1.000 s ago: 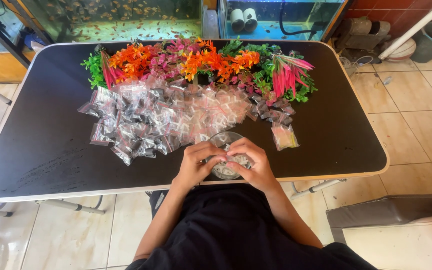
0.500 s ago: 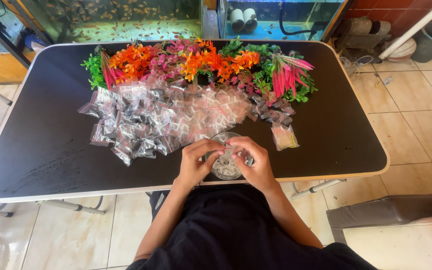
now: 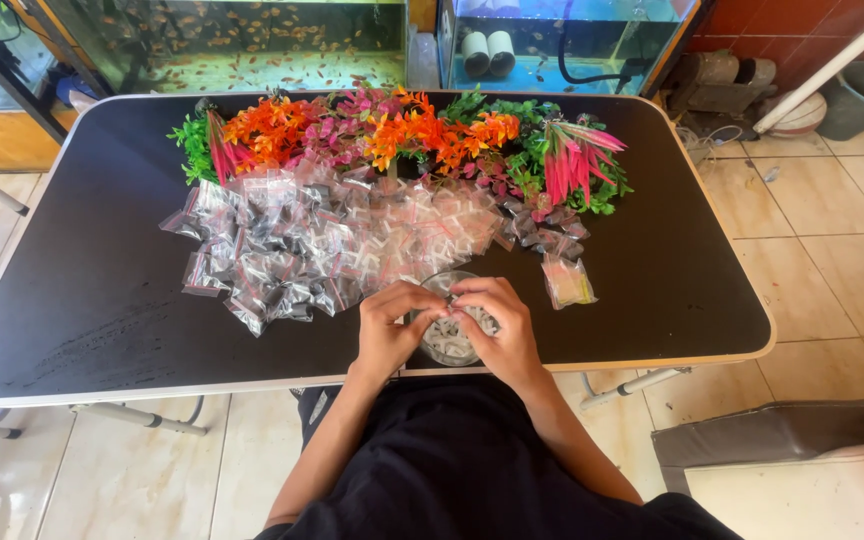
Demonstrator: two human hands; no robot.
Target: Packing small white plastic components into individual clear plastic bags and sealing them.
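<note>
Item: small clear bowl of pale, pebble-like pieces, standing at the near edge of the black tabletop, directly in front of the person. Left hand and right hand: both curled over the bowl, fingertips pinched together above its rim on something small and pale, too small to identify. Change over the last second: slight; the fingertips have drawn closer together at the far rim of the bowl, the hands otherwise in the same place, which reads as fine finger work going on at one spot rather than any reach elsewhere. Adjacent: a spread heap of small clear zip bags just beyond the bowl; one bag with yellowish contents lying apart to the right; a row of orange, pink and green plastic plants along the far edge; fish tanks behind
</note>
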